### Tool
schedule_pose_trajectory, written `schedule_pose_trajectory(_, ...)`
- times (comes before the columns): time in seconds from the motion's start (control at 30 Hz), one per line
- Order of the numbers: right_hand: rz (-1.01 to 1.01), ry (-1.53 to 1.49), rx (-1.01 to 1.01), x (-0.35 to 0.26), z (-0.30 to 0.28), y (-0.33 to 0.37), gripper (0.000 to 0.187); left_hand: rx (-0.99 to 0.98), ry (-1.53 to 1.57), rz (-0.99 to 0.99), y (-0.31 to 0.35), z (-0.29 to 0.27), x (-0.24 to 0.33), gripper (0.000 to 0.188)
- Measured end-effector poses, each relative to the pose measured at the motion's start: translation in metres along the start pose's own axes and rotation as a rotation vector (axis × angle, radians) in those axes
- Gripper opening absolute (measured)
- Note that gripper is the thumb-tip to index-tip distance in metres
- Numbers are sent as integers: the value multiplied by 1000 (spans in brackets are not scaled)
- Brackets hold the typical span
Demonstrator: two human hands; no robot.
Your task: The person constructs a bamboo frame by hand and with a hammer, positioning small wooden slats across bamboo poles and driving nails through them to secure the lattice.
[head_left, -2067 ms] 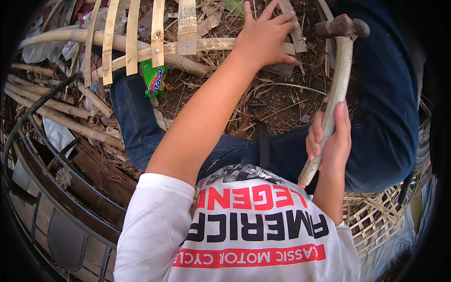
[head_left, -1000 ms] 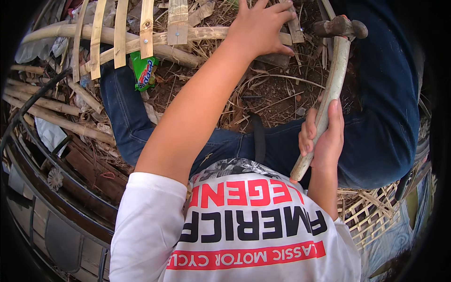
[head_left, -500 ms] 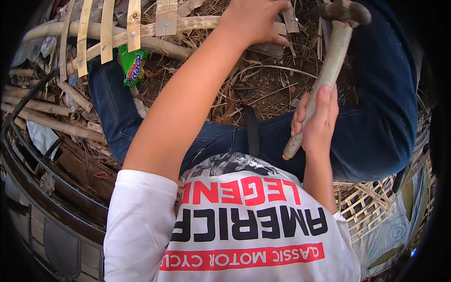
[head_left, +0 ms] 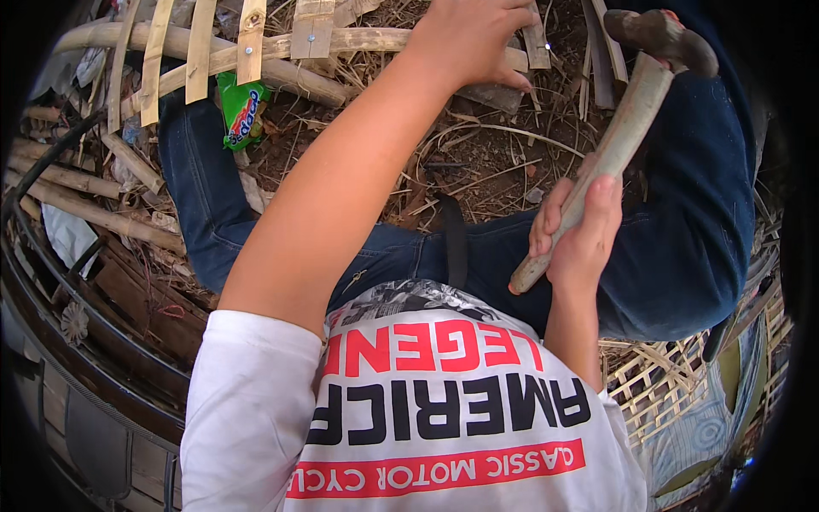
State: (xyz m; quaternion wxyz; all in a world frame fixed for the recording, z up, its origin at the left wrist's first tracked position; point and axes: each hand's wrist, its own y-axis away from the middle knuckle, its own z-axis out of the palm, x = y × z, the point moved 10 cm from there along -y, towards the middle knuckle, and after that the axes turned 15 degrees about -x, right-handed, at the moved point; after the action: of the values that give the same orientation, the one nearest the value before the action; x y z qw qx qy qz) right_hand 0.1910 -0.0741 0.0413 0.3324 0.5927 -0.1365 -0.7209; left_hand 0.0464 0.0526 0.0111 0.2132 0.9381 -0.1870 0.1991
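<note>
A hammer (head_left: 616, 141) with a pale wooden handle and a dark metal head is gripped by the right hand (head_left: 573, 229), whose fingers are wrapped fully around the lower part of the handle; the tool is held slanted, its head raised toward the upper right and its butt end pointing down toward the lap. The left hand (head_left: 474, 38) is stretched forward with fingers spread and only loosely curled, and is laid on the bamboo frame (head_left: 256, 51), where a flat slat (head_left: 536, 43) is touched by the fingertips; whether anything is pinched under them cannot be told. The frame is made of round bamboo poles crossed by nailed flat strips and lies on bare ground (head_left: 495, 158) littered with dry grass, shavings and splinters. A green snack wrapper (head_left: 241, 109) is seen beneath the poles, beside a blue-jeaned knee. More bamboo poles (head_left: 77, 200) are stacked at the left, and a woven bamboo lattice (head_left: 661, 380) is seen at the lower right. The left arm is extended nearly straight, while the right forearm is bent upward close to the body.
</note>
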Motion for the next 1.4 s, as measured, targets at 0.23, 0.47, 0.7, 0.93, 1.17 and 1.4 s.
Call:
schedule_pose_trajectory(0.23, -40, -2, 36, -13, -1, -1, 45, 28, 0, 19, 4, -4, 2, 79)
schedule_pose_trajectory(0.47, 118, -112, 74, 8, -4, 0, 42, -280, -157, -378, -3, 16, -26, 97)
schedule_pose_trajectory(0.7, 94, -66, 71, 0, -2, 0, 39, -366, 803, -241, -35, 46, -41, 62)
schedule_pose_trajectory(0.93, 118, -64, 74, 5, -5, 5, 39, -306, 1132, -196, -29, 35, -41, 22)
schedule_pose_trajectory(1.17, 55, 25, 40, -16, -4, 13, 30, -82, 1175, -236, -17, 18, -56, 32)
schedule_pose_trajectory(1.4, -34, 188, 134, -58, -12, 9, 34, -51, 1145, -140, -25, -20, -40, 24)
